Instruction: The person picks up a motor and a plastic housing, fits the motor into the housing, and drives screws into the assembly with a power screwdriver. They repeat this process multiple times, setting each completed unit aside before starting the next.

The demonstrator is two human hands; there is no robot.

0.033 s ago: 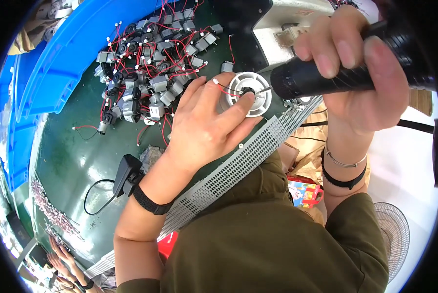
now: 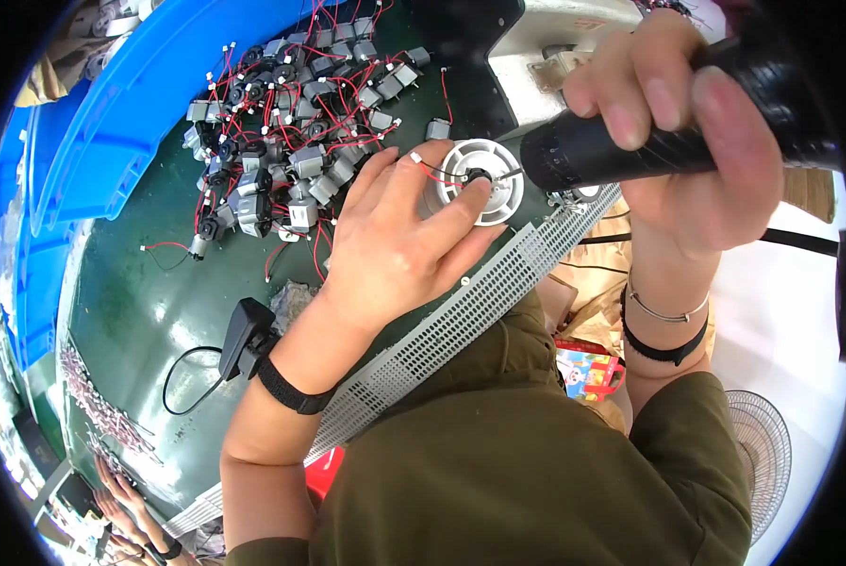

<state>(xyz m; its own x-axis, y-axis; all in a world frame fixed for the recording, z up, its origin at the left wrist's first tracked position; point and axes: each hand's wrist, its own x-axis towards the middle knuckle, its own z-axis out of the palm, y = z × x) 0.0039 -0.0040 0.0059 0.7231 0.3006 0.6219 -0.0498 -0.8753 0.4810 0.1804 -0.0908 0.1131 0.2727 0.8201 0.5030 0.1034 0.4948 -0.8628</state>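
My left hand (image 2: 395,231) grips a white round plastic housing (image 2: 514,179) on the green tabletop, its index finger and thumb pressed to the part. At the housing's centre sits a small black-ended motor (image 2: 480,175) with a red and a black wire running to a white plug. My right hand (image 2: 696,141) is wrapped around a thick black electric screwdriver (image 2: 583,151), held almost level. Its thin bit reaches into the housing beside the motor; what the tip touches is too small to tell.
Small grey motors (image 2: 305,160) with red wires lie heaped beyond my left hand. A blue bin (image 2: 149,85) stands at the far left. Perforated strip (image 2: 442,325) lines the near table edge. Another person's hands (image 2: 121,505) are at lower left, near scattered small pins (image 2: 102,406).
My right hand and the screwdriver have shifted very slightly to the left. The left hand and the housing have stayed in place.
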